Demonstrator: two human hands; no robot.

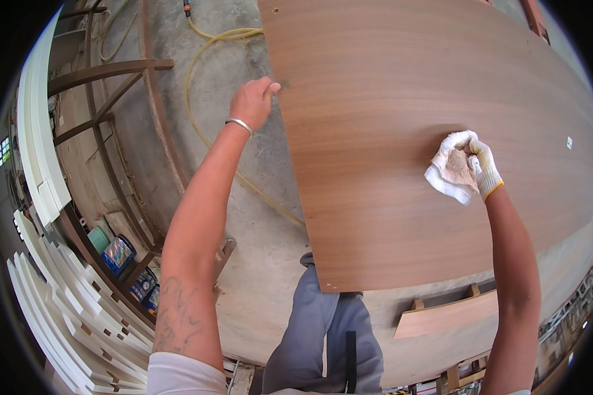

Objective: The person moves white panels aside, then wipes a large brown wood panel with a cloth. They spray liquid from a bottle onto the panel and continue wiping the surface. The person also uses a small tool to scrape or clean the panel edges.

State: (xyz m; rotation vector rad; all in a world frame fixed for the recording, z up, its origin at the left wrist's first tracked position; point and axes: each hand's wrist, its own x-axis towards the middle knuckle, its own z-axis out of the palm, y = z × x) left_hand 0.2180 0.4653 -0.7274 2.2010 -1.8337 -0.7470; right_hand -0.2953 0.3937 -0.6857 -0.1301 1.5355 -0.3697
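Note:
A large brown wood-grain panel (375,99) lies flat in front of me, reaching off to the upper right. My right hand (485,164), in a white knit glove with a yellow cuff, is closed on a bunched white and brownish cloth (456,166) and presses it against the panel's face. My bare left hand (252,102), with a silver bangle at the wrist, is closed at the panel's left edge. Its thumb tip comes up to the edge; whether it touches cannot be told. No object shows in its curled fingers.
A yellow hose (190,85) runs over the concrete floor (257,263) and under the panel. Brown frames (148,85) stand at the left, beside stacked white mouldings (66,309) and blue containers (118,255). A smaller wooden board (445,316) lies below the panel at the right.

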